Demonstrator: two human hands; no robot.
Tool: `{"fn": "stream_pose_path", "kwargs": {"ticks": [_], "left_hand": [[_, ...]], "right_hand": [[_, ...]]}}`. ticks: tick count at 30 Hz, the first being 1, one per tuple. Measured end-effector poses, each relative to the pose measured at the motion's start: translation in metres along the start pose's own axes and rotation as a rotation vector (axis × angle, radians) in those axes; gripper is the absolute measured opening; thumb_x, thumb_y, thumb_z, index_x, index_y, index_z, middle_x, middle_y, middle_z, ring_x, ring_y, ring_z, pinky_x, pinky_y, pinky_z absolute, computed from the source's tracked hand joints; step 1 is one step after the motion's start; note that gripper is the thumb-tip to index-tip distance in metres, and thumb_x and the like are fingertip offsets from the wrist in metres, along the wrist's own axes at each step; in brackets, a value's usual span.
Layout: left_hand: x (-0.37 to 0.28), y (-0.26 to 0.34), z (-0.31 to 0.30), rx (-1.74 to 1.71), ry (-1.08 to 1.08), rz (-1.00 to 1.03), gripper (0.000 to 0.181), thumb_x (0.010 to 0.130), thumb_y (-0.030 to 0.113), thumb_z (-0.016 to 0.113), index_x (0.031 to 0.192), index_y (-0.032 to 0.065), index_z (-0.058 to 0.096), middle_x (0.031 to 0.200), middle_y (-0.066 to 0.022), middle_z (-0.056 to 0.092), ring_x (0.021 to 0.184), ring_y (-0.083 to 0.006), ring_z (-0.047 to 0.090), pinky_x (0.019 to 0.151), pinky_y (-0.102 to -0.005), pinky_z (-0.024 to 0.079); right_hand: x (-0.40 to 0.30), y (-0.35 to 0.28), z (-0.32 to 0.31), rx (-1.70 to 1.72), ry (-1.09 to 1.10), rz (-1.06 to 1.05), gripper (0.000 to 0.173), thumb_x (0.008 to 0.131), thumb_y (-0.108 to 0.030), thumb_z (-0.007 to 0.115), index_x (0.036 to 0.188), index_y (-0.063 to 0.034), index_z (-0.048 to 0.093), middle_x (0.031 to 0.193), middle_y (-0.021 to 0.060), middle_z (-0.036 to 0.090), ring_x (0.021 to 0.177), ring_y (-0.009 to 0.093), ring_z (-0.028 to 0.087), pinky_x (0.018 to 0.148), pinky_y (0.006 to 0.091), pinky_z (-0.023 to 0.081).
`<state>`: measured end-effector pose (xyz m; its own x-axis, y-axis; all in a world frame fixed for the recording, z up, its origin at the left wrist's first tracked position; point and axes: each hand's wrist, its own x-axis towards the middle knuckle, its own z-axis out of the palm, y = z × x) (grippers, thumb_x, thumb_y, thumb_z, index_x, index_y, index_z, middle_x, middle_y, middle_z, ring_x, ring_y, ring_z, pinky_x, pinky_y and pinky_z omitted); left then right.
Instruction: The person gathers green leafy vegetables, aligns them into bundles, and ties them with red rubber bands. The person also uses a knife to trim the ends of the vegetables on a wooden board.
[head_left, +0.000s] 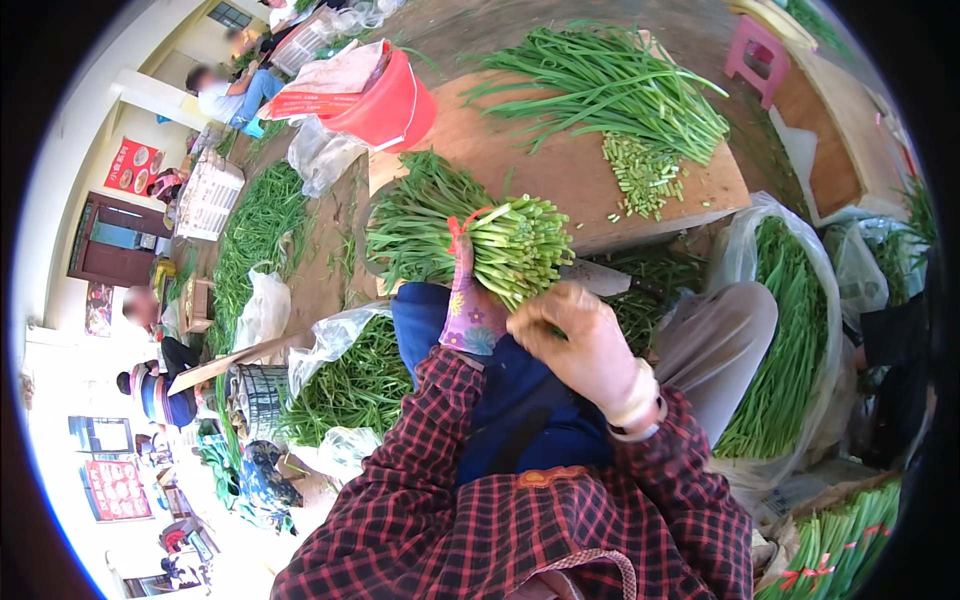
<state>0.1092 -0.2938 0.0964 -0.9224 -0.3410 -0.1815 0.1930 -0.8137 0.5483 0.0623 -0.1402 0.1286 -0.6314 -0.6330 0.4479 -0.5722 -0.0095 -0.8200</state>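
My left hand (474, 304), in a flowered glove, holds a bundle of garlic chives (525, 240) from below, near its cut white-green ends. A red tie (459, 227) goes around the bundle, whose leaves spread over the near left corner of a wooden board (465, 112). Beside the cut ends is my right hand (574, 337), in a pale stained glove with its fingers bent and blurred; whether it grips anything is unclear. A cleaver (600, 277) lies just beyond it, partly hidden. Loose chives (600, 82) and short cut stem pieces (641, 172) lie on the board.
A red bucket (397, 105) stands at the board's far left. Plastic bags of greens (784, 337) are at right and greens (345, 382) at left. Tied bundles (840, 540) lie at lower right, a pink stool (756, 60) at upper right. People (229, 94) sit at left.
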Motion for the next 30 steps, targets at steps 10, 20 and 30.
{"fn": "stream_pose_path", "kwargs": {"ticks": [10,20,30], "left_hand": [[-0.005,0.009,-0.001,0.023,0.067,-0.034,0.076,0.079,0.071,0.044,0.133,0.0168,0.041,0.129,-0.0073,0.049,0.114,-0.0249,0.049,0.088,-0.0391,0.045],[-0.003,0.002,-0.018,0.017,-0.049,0.025,0.078,0.081,0.065,0.048,0.137,0.0132,0.034,0.137,-0.0091,0.041,0.124,-0.0278,0.041,0.102,-0.0427,0.034],[-0.009,0.005,-0.006,-0.1,-0.068,-0.018,0.069,0.086,0.056,0.046,0.134,0.0077,0.036,0.133,-0.014,0.044,0.118,-0.0295,0.045,0.098,-0.043,0.038]], "right_hand": [[0.018,0.002,0.004,-0.155,0.305,0.006,0.012,0.073,-0.012,0.068,0.085,-0.0126,0.066,0.074,0.0042,0.059,0.073,0.025,0.056,0.065,0.0352,0.045],[0.027,0.008,0.026,-0.73,0.081,-0.06,0.03,0.064,-0.014,0.066,0.094,-0.0113,0.062,0.085,0.005,0.055,0.085,0.026,0.052,0.075,0.0385,0.041],[0.026,0.029,0.027,-0.434,0.123,-0.006,0.015,0.064,-0.018,0.066,0.078,-0.0122,0.061,0.079,0.0067,0.055,0.08,0.026,0.053,0.07,0.0381,0.042]]}}
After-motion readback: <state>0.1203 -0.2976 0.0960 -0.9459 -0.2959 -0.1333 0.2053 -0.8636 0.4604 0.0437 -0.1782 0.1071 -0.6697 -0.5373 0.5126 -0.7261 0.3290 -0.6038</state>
